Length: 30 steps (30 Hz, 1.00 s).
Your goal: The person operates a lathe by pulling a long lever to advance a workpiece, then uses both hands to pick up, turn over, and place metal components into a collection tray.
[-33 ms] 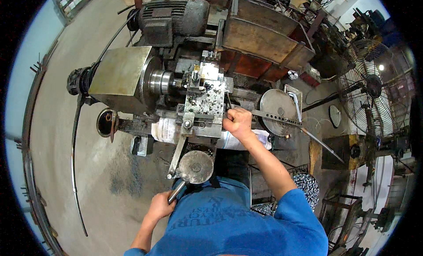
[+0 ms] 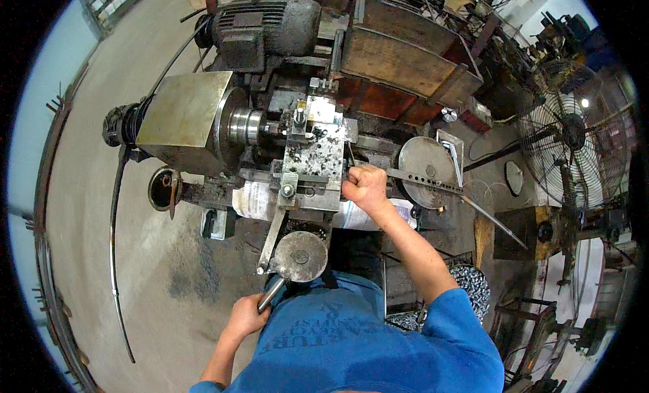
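Observation:
My left hand [image 2: 247,317] is wrapped round a smooth metal handle bar [image 2: 272,295], which slants up to a round grey metal disc [image 2: 301,256] at the front of a lathe. My right hand [image 2: 365,189] is closed in a fist against the right side of the lathe's tool slide [image 2: 314,156]. What its fingers grip is hidden; a thin rod [image 2: 351,154] sticks up just beyond them. Dark chips are scattered over the slide. To its left, a shiny round chuck [image 2: 247,127] projects from the headstock [image 2: 182,112], facing the clamped tooling.
An electric motor [image 2: 270,28] stands behind the headstock, beside a rusty metal bin [image 2: 399,62]. A flat bar with holes [image 2: 426,181] crosses a round plate [image 2: 424,164] on the right. Farther right is a large fan [image 2: 573,133]. A basket of small metal parts [image 2: 470,288] sits near my right elbow.

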### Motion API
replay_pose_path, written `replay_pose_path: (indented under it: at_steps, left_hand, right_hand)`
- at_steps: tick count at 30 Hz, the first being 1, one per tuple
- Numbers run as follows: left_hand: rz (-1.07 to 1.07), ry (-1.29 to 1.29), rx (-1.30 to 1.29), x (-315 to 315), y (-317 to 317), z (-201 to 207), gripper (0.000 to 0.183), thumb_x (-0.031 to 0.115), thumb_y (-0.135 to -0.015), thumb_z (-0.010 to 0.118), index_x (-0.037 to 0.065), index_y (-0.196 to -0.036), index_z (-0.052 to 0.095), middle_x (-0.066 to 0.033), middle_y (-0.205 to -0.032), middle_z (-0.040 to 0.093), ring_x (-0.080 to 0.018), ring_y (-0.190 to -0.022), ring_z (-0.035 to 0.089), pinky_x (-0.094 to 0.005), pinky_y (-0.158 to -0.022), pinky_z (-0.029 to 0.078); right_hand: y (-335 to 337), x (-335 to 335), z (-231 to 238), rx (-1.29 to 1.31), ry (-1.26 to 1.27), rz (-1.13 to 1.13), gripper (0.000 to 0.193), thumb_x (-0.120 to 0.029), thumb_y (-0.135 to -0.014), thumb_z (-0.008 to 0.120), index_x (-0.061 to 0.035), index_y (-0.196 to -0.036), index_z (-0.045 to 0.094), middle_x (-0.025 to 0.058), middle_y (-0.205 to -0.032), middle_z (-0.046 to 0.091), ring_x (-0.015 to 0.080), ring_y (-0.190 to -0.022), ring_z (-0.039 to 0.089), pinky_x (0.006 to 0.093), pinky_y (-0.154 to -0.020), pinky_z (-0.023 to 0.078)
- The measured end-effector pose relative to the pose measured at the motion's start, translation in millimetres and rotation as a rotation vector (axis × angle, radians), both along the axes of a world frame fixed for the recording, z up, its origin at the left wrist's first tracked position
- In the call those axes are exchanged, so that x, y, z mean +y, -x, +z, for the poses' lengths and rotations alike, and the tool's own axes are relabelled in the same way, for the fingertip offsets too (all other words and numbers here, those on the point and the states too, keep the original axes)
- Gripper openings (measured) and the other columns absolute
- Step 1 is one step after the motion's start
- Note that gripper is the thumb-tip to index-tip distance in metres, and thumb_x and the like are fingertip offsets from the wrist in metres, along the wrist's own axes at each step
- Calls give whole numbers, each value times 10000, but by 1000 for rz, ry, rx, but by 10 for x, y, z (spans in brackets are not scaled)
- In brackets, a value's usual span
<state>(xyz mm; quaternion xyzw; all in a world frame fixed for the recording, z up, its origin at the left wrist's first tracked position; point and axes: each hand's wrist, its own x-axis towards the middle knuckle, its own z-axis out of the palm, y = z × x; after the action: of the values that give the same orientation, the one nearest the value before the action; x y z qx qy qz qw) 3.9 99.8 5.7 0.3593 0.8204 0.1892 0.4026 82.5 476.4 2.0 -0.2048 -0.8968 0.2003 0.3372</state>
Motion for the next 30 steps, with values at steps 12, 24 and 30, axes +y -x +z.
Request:
replay_pose_path:
  at_steps: [12,24,30]
  left_hand:
    - [-13,-15,40,-10,3,-18,248,174,-694,599,62,-914,624,-198,-770,609,-379,-733,587,-448,-665,465]
    - [15,-30,40,8,-26,25,241,149,-685,609,41,-900,615,-215,-782,599,-389,-755,579,-436,-655,463]
    - [19,-41,59,10,-25,37,258,156,-685,612,53,-921,617,-204,-787,603,-383,-753,583,-436,-662,462]
  right_hand:
    - [191,1193,397,-168,523,280,235,-97,-620,526,-13,-465,371,80,-435,326,92,-392,354,311,-381,285]
    - [377,1035,580,-246,357,235,225,-164,-612,520,-13,-471,432,153,-444,450,255,-388,437,374,-413,350]
    - [292,712,575,-235,321,9,262,-226,-588,523,14,-502,464,197,-483,421,321,-443,435,415,-476,374]
